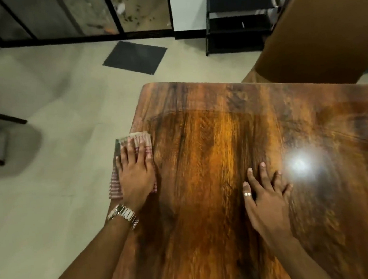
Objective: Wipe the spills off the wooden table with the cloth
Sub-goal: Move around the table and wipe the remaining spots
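Your left hand (135,174) presses flat, fingers spread, on the striped cloth (132,143) at the left edge of the glossy wooden table (213,159); your right hand (267,201) rests open on bare wood. Beyond lie pale floor (56,118), a dark mat (134,57), a black rack (237,22) and a brown chair (317,32).

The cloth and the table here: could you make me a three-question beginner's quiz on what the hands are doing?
1. True or false: the cloth lies at the left edge of the wooden table.
2. Which hand presses on the cloth? A) left hand B) right hand
3. What does the right hand hold?

Key
1. True; part of it overhangs the edge.
2. A; it lies flat on the cloth.
3. Nothing; it rests open, palm down, on the bare wood.
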Tool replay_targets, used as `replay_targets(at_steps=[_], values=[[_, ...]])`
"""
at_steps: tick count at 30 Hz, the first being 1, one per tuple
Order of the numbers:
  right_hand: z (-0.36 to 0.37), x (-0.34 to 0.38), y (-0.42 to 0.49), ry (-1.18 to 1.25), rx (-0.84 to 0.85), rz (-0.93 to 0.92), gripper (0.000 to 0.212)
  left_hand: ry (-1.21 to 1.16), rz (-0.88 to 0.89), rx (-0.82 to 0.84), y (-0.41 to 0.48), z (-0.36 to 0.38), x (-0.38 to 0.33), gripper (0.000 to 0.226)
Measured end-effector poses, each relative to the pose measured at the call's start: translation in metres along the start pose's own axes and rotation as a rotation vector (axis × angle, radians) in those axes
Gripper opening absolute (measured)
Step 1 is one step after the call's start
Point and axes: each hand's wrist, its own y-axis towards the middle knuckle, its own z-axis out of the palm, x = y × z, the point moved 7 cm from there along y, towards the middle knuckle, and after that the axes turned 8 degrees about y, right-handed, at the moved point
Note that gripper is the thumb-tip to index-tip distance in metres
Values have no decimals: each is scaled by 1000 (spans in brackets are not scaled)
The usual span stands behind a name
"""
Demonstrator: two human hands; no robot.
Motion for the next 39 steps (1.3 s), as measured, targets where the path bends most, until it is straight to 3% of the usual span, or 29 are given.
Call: replay_targets(at_steps=[5, 18, 25, 29, 33, 39], values=[[0, 2, 1, -22, 8, 9, 57, 14, -37, 43, -34, 6, 32, 66], [8, -5, 2, -89, -17, -3, 59, -3, -2, 50, 169, -12, -50, 62], [8, -2, 1, -98, 21, 5, 59, 77, -17, 6, 190, -3, -92, 61], [4, -1, 3, -81, 24, -9, 58, 143, 127, -2, 167, 7, -168, 64], [-6, -11, 1, 7, -20, -33, 58, 130, 325, 2, 120, 24, -292, 66], [-50, -108, -1, 54, -157, 185, 58, 27, 577, 74, 22, 50, -471, 64]])
